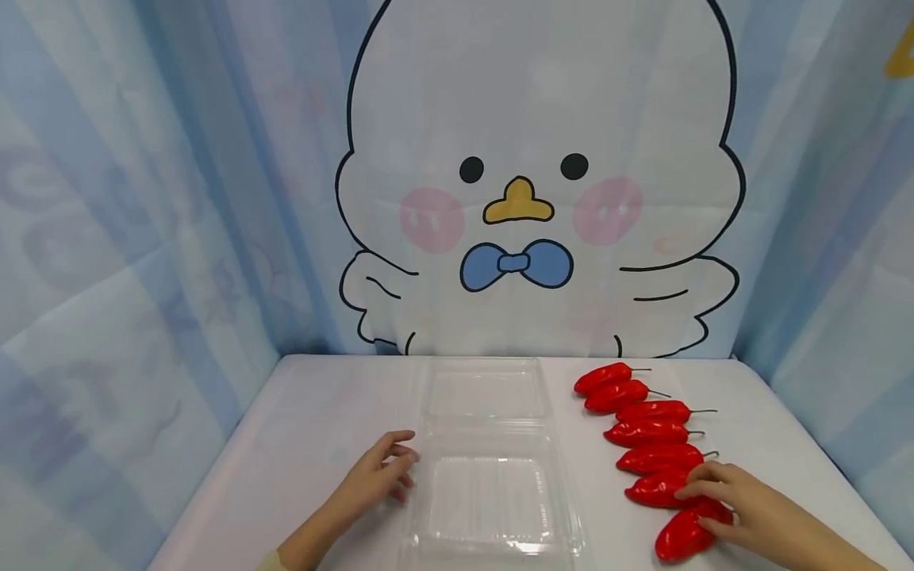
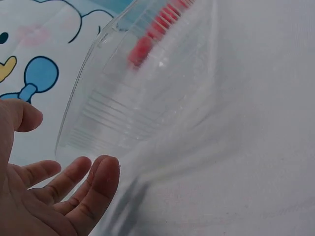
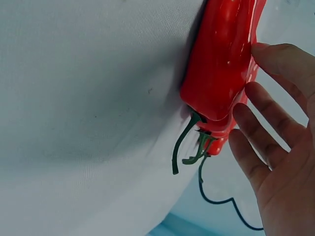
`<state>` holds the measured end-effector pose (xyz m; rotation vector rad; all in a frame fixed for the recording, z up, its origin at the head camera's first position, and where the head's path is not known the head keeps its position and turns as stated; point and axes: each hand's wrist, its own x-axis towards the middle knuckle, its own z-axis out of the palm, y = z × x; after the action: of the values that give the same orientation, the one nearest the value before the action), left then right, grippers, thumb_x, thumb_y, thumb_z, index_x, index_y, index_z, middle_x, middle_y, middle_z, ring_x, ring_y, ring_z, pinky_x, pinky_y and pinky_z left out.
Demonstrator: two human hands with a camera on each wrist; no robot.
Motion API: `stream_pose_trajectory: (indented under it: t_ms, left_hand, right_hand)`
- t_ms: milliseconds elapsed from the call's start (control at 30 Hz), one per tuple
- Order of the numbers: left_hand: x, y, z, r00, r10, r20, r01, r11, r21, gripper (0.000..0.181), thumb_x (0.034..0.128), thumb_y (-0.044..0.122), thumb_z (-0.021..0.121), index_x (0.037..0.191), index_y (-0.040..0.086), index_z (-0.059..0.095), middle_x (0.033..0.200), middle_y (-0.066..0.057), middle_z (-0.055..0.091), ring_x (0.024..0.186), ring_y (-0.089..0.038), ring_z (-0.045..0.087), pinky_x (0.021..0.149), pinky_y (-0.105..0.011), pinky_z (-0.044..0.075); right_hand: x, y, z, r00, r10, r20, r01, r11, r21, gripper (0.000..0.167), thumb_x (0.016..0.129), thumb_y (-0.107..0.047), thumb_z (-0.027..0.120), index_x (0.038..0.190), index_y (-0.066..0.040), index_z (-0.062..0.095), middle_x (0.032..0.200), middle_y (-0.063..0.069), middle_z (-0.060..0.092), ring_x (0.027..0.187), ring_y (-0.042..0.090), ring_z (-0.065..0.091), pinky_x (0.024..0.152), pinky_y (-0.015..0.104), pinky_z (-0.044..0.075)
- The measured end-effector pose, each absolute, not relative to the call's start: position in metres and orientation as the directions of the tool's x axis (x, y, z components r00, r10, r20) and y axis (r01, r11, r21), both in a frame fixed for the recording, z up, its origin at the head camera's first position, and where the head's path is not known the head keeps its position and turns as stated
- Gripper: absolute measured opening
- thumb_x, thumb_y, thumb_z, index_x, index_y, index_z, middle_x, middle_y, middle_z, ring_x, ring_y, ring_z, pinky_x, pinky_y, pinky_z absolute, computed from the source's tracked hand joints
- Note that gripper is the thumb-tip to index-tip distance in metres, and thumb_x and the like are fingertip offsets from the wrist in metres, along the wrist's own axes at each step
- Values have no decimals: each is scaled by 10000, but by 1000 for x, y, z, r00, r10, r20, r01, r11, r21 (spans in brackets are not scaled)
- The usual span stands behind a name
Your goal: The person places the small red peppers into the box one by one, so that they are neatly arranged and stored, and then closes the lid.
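Note:
Several glossy red toy peppers with thin dark stems lie in a slanting row on the right of the table. At its near end, my right hand (image 1: 746,501) hovers over the closest pepper (image 1: 681,535), thumb touching its side. In the right wrist view, the fingers (image 3: 266,105) are spread and loosely extended along the peppers, not wrapped round them. A clear plastic clamshell box (image 1: 564,500) stands opened in the middle, its lid (image 1: 489,392) laid back. Beside the box's left side is my left hand (image 1: 378,472), fingers relaxed and holding nothing; the fingertips are very close to the wall.
A white cloth-covered table (image 1: 307,420) bears everything. Behind it hangs a curtain (image 1: 543,95) printed with a white cartoon bird, and pale blue curtains (image 1: 128,238) flank both sides.

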<state>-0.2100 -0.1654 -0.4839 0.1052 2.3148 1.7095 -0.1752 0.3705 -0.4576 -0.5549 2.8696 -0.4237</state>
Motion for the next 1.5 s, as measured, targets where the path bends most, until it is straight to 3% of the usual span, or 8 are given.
stream_pose_trajectory:
  t_ms: [267, 467, 600, 967, 1233, 1500]
  left_hand:
    - [-206, -167, -482, -939, 241, -246, -210, 163, 964, 583, 1062, 332, 534, 1523, 12, 380, 1241, -172, 625, 880, -206, 674, 723, -354, 630]
    - [-203, -170, -478, -928, 261, -267, -241, 129, 962, 592, 1066, 352, 529, 1538, 32, 372, 1225, -182, 612, 862, -206, 671, 723, -326, 621]
    - [-201, -172, -479, -923, 269, -274, -252, 114, 961, 594, 1063, 342, 531, 1548, 46, 359, 1225, -184, 610, 868, -206, 671, 721, -315, 617]
    - [-201, -171, -484, -921, 266, -283, -278, 59, 959, 644, 986, 174, 610, 1567, 91, 345, 1217, -158, 609, 861, -197, 653, 723, -297, 597]
    - [-204, -167, -483, -921, 286, -266, -265, 43, 963, 692, 954, 127, 629, 1574, 100, 323, 1172, -122, 603, 836, -185, 641, 690, -294, 582]
    - [-201, -168, -483, -914, 275, -298, -302, 27, 953, 724, 945, 115, 655, 1584, 125, 314, 1183, -130, 590, 817, -186, 632, 671, -266, 589]
  right_hand:
    - [-169, 373, -461, -928, -316, -198, -237, 910, -341, 413, 728, -277, 916, 1102, -215, 754, 1212, 94, 642, 1060, 266, 595, 737, 395, 647]
    - [-166, 375, -465, -933, -210, -293, -87, 920, -381, 566, 675, -344, 939, 1177, -189, 729, 1284, 132, 645, 1079, 256, 609, 758, 413, 648]
    - [-164, 375, -468, -929, -204, -308, -60, 907, -416, 608, 676, -348, 935, 1207, -158, 708, 1275, 125, 645, 1053, 231, 604, 745, 424, 650]
    - [-161, 371, -474, -919, -285, -273, -104, 842, -530, 556, 765, -285, 893, 1225, -63, 673, 1070, 17, 665, 880, 109, 595, 721, 321, 643]
    - [-157, 365, -477, -936, -243, -256, -69, 838, -540, 577, 781, -299, 883, 1260, -59, 669, 1060, 3, 655, 888, 123, 577, 699, 304, 634]
    - [-161, 361, -470, -937, -297, -183, -157, 827, -539, 569, 812, -306, 860, 1279, -46, 664, 1021, -7, 643, 828, 34, 557, 669, 228, 589]
